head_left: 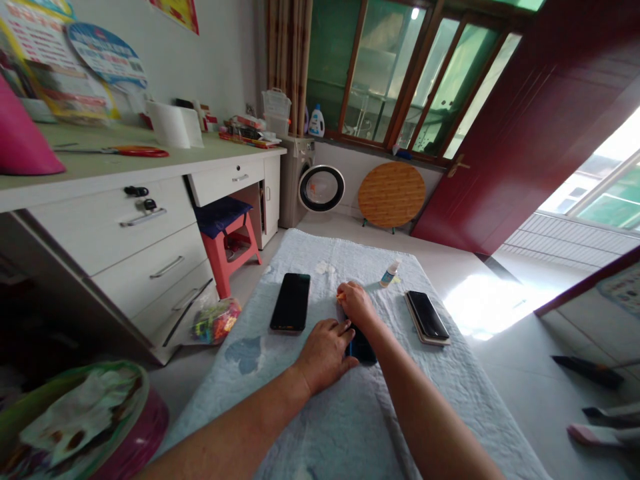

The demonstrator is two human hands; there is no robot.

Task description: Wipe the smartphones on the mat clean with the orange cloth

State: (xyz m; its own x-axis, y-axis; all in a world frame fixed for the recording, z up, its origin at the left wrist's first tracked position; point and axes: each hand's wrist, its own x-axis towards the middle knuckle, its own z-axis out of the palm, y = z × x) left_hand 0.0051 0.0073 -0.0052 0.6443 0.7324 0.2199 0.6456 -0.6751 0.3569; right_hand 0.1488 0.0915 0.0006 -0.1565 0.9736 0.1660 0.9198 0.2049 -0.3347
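Pale-blue quilted cloth (310,427) carries a dark phone (364,352), pinned under the left hand (325,353), its grip spread flat. At the phone's 12 o'clock, the right hand (356,303) pinches a small orange thing (340,294). The work seems midway: a second phone (290,301) at 10 o'clock and a third phone (427,317) at 2 o'clock lie untouched.

Middle phone (361,348) mostly under left hand (324,353), right hand (356,303); orange item (339,294) in right grip too small to tell

head cam | fwd+down | near over left hand (325,355), right hand (356,304) | 1 view
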